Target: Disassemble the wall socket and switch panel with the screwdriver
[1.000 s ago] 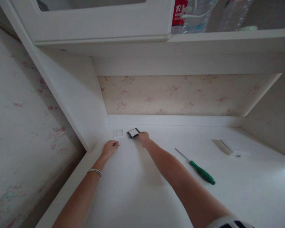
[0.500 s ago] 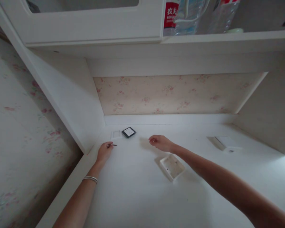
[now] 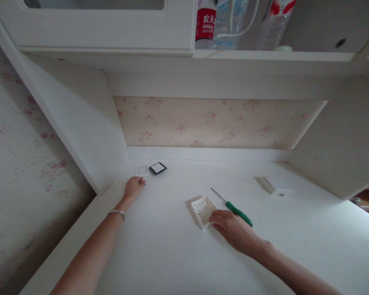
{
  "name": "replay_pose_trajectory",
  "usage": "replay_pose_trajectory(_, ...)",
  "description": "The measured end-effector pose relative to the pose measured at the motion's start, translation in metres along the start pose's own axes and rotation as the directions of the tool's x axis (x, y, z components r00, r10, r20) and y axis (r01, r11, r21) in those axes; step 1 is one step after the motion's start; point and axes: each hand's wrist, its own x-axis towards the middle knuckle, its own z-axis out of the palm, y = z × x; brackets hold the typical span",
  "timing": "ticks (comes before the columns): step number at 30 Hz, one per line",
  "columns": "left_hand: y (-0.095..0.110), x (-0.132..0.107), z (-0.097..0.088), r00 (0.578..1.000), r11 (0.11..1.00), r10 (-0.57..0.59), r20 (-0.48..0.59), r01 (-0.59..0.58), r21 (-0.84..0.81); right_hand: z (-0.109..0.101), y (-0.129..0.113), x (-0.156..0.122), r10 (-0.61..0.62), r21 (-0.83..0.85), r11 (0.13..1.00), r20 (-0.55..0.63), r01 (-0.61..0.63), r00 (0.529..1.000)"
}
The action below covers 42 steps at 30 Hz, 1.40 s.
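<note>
My left hand is closed at the left of the desk, pinching a small thin dark piece like a screw; most of it is hidden by the fingers. Just behind the hand lies a thin white square frame. Beside that frame is a dark-edged socket insert with a white face. Near the desk's middle, the fingers of my right hand grip the right edge of a white square mounting box, its open side up. A green-handled screwdriver lies beyond the right hand, its shaft pointing back left.
A white box-shaped piece lies at the right rear of the desk. Above hangs a cabinet with plastic bottles on its open shelf. A side panel bounds the left.
My right hand has come down and nearer to me, onto the mounting box. The screwdriver now shows. My left hand stays near the white frame. The view has shifted slightly right.
</note>
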Motion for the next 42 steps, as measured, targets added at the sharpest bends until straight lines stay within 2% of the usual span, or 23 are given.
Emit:
replay_pose_trajectory(4, 0.004, -0.002, 0.006, 0.999, 0.998, 0.032, -0.023, -0.031, 0.046, 0.021, -0.012, 0.039, -0.052, -0.121, 0.992, -0.042, 0.046, 0.998)
replay_pose_trajectory(8, 0.002, -0.005, 0.010, 0.997, 0.995, 0.062, -0.046, -0.058, 0.084, 0.035, -0.024, 0.090, -0.109, -0.209, 0.971, 0.032, 0.113, 0.994)
replay_pose_trajectory(13, -0.001, -0.007, 0.014, 0.993, 0.990, 0.085, -0.079, -0.075, 0.118, 0.050, -0.031, 0.160, -0.165, -0.182, 0.968, 0.058, 0.173, 0.985)
replay_pose_trajectory(16, -0.002, -0.006, 0.016, 0.992, 0.988, 0.084, -0.099, -0.070, 0.136, 0.057, -0.030, 0.193, -0.167, -0.177, 0.969, 0.055, 0.175, 0.984)
replay_pose_trajectory(21, -0.004, -0.005, 0.020, 0.990, 0.987, 0.080, -0.114, -0.063, 0.150, 0.064, -0.028, 0.227, -0.160, -0.175, 0.970, 0.054, 0.167, 0.986)
replay_pose_trajectory(27, -0.006, -0.003, 0.024, 0.988, 0.990, 0.075, -0.137, -0.058, 0.128, 0.068, -0.033, 0.251, -0.137, -0.180, 0.973, 0.066, 0.147, 0.988)
replay_pose_trajectory(31, -0.006, -0.002, 0.024, 0.985, 0.995, 0.064, -0.162, -0.050, 0.089, 0.062, -0.040, 0.246, -0.143, -0.164, 0.975, 0.061, 0.151, 0.988)
replay_pose_trajectory(34, -0.006, -0.002, 0.023, 0.979, 0.997, 0.068, -0.191, -0.058, 0.058, 0.049, -0.042, 0.222, -0.123, -0.147, 0.981, 0.026, 0.126, 0.992)
replay_pose_trajectory(37, -0.007, -0.002, 0.019, 0.969, 0.999, 0.048, -0.244, -0.044, 0.022, 0.031, -0.037, 0.178, -0.098, -0.130, 0.987, -0.026, 0.094, 0.995)
replay_pose_trajectory(40, -0.005, -0.005, 0.013, 0.954, 0.999, 0.035, -0.297, -0.038, -0.005, 0.015, -0.026, 0.121, -0.052, -0.108, 0.993, -0.092, 0.042, 0.994)
replay_pose_trajectory(41, -0.003, -0.008, 0.011, 0.945, 0.998, 0.054, -0.323, -0.058, -0.003, 0.010, -0.021, 0.100, -0.040, -0.065, 0.997, -0.146, 0.031, 0.988)
replay_pose_trajectory(42, 0.000, -0.011, 0.009, 0.922, 0.993, 0.121, -0.367, -0.117, 0.034, 0.006, -0.016, 0.080, -0.032, -0.025, 0.999, -0.198, 0.027, 0.980)
